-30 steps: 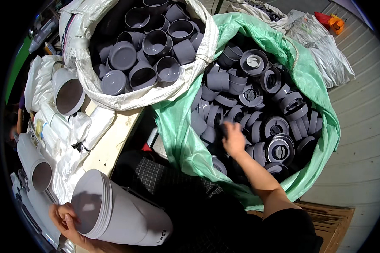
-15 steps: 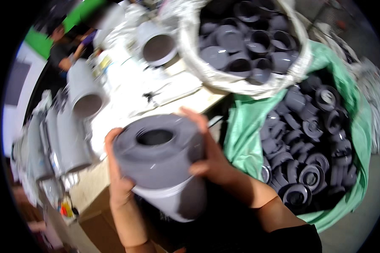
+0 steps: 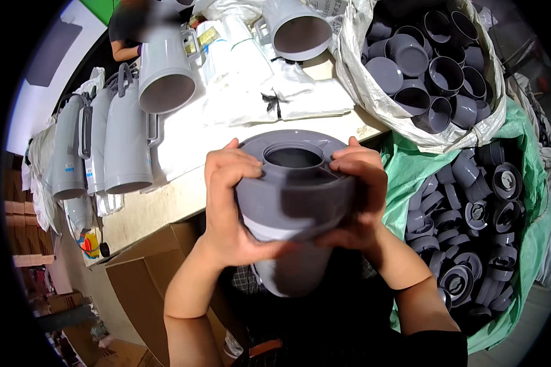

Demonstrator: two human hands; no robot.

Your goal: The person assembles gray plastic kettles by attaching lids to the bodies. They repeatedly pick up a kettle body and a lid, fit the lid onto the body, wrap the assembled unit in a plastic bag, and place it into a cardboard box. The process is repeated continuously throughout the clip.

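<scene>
Close to my body I hold a light grey jug (image 3: 294, 272), its dark grey collar (image 3: 275, 202) on top with a round opening facing up. My left hand (image 3: 223, 205) wraps the collar's left side, fingers over the top and thumb low at the front. My right hand (image 3: 364, 199) grips the right side in the same way. Both hands are closed around the collar, and a shadow falls across its front. The jug's lower part fades into the dark clothing behind it. Whether the jug has a handle is hidden.
A white table (image 3: 177, 165) carries grey jugs (image 3: 127, 144) and plastic bags (image 3: 281, 98). To the right stand a white sack (image 3: 419, 142) of grey cups and a green sack (image 3: 398, 208) of dark lids. A cardboard box (image 3: 147, 281) sits below the table; another person's arm (image 3: 125, 52) shows far left.
The jug has come upright and moved right within the picture. My right hand has shifted from the collar's far edge to its right side, level with the left hand. The view has turned.
</scene>
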